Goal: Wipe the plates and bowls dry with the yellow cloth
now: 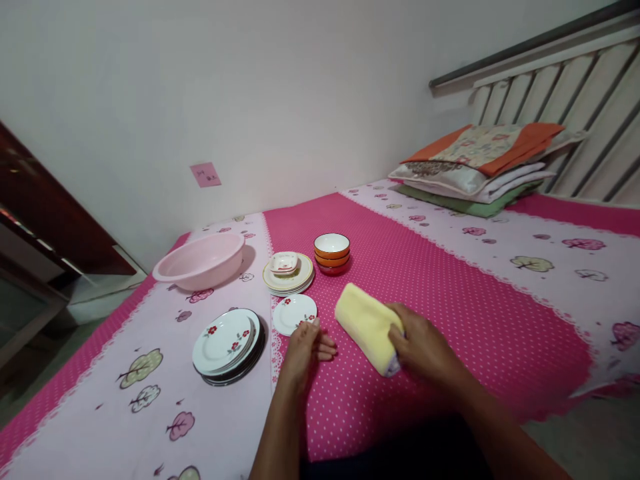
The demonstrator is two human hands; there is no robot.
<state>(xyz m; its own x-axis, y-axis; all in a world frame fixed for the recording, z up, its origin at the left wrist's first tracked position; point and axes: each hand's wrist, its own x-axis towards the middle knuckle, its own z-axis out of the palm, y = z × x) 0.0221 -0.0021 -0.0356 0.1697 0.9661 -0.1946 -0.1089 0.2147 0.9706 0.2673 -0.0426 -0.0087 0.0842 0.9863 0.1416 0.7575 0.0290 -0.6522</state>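
My right hand (420,340) is closed around the near right end of a folded yellow cloth (367,327), held just over the pink bedcover. Some greyish lining shows at the cloth's lower end. My left hand (307,350) has its fingers stretched out to the right with nothing between them. It overlaps the near edge of a small white plate (293,313) with red flowers; whether they touch, I cannot tell. To the left sits a stack of flowered plates (223,343). Behind the small plate, yellow-rimmed plates (300,277) carry small square dishes (284,262).
Stacked orange and red bowls (332,255) stand behind the cloth. A pink basin (203,260) lies at the back left near the wall. Folded bedding (475,160) is piled at the back right, by a radiator (565,100). Patterned bedcover (450,300) lies underneath.
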